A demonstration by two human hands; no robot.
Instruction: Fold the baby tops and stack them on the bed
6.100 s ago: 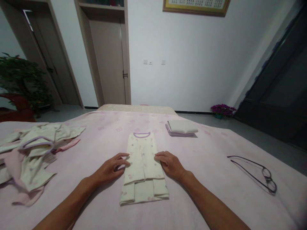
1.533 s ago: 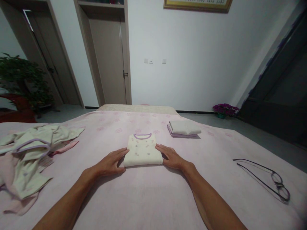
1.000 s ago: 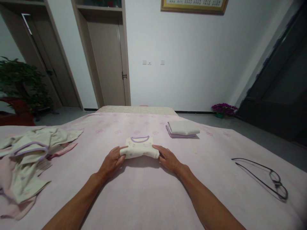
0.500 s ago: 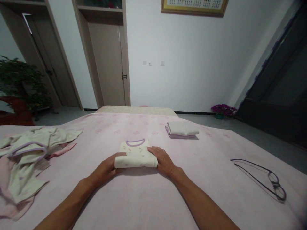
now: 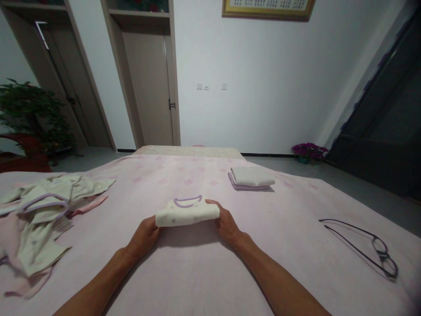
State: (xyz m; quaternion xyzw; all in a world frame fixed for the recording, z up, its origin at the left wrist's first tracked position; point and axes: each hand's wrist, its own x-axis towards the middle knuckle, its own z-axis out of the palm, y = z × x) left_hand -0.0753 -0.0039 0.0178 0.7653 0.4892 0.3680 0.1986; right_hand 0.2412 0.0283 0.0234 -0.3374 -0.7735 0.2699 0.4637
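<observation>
A folded cream shirt (image 5: 187, 216) with a lilac neckline and small printed motifs is between my two hands, its near fold raised off the bed. My left hand (image 5: 147, 232) grips the left end, fingers tucked beneath and behind the cloth. At the right end, my right hand (image 5: 226, 221) is closed on the shirt, with some fingertips hidden. Beyond it to the right lies a neat stack of folded clothes (image 5: 252, 176), white on top with lilac below.
A loose heap of cream and pink clothes (image 5: 46, 219) lies at the left of the pink bedsheet (image 5: 197, 281). Black-framed glasses (image 5: 381, 254) rest on the right side. Past the bed are a closed door (image 5: 149, 87), a potted plant (image 5: 33, 114) and purple flowers (image 5: 309, 150).
Both hands have closed under the ends of the shirt and lifted its near edge. The neckline has tipped flatter and away. The stack and glasses stay in place.
</observation>
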